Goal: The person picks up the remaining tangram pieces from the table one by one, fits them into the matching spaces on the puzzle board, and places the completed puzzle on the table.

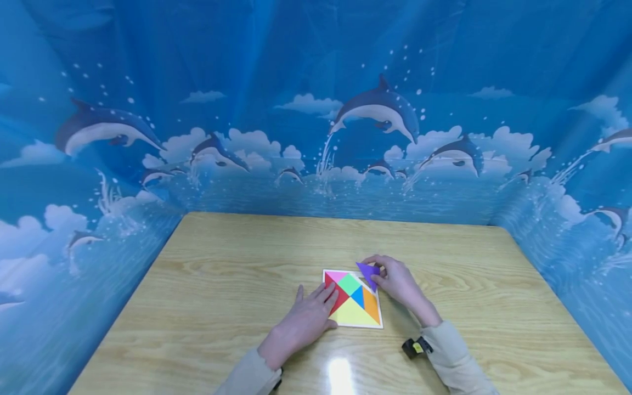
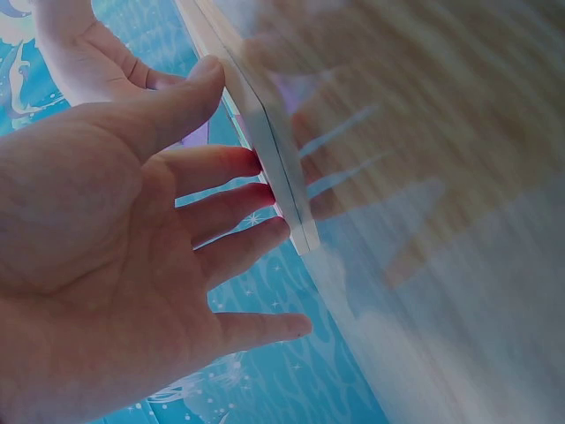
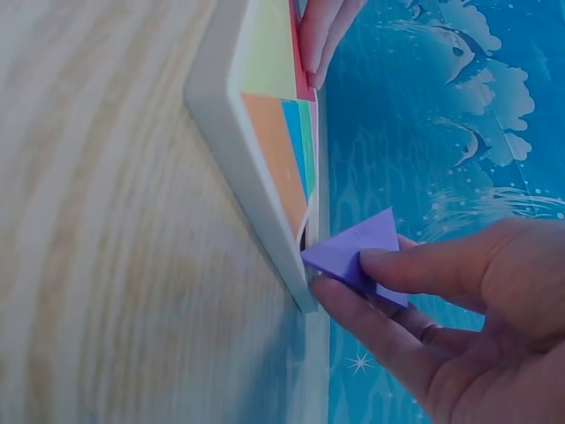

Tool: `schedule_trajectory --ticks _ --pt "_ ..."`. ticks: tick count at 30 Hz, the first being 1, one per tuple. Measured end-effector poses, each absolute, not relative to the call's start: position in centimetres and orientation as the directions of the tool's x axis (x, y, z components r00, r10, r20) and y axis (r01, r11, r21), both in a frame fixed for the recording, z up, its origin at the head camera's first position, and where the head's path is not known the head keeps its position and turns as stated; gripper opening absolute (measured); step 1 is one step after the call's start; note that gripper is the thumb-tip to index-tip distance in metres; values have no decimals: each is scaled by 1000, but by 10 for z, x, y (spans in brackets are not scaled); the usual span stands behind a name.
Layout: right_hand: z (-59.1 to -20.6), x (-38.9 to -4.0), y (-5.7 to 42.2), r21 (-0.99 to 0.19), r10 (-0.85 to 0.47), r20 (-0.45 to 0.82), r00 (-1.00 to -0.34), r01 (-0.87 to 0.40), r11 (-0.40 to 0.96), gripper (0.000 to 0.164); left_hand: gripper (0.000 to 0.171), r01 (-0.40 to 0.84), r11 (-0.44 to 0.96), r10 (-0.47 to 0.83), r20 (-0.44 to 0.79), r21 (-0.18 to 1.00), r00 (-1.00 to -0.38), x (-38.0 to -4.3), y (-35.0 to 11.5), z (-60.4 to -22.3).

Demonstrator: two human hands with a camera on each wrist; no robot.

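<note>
A square tangram puzzle in a white tray [image 1: 359, 327] lies on the wooden table, filled with red, pink, green, blue, orange and yellow pieces. Its far right corner shows a bare slot. My right hand [image 1: 399, 282] pinches a purple triangle [image 3: 353, 252] between thumb and fingers, tilted over that corner, one tip right at the tray's edge in the right wrist view. My left hand [image 1: 307, 317] lies with spread, straight fingers on the red triangle [image 1: 340, 300] and the tray's left side. In the left wrist view its fingertips [image 2: 265, 194] meet the tray's rim.
The wooden table [image 1: 222, 263] stretches around the tray on all sides. Behind and beside it hangs a blue curtain [image 1: 296, 142] printed with dolphins and clouds. A black wrist camera [image 1: 416, 348] is strapped at the right sleeve.
</note>
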State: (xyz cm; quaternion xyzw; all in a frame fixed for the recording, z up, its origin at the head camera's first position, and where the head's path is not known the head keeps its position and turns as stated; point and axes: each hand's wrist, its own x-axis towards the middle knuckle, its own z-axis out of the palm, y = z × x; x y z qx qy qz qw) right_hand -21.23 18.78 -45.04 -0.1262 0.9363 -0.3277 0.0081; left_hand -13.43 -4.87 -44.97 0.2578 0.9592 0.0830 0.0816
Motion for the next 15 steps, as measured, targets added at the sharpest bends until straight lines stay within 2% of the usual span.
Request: schedule_trajectory --ticks 8,15 --pt "-451 -211 187 -575 -249 43 -968 -228 786 29 68 484 851 512 -113 202 -852 -134 -49 -450" --pt "-451 -212 185 -540 -252 44 -967 -235 808 30 68 485 850 512 -111 203 -852 -134 -50 -450"
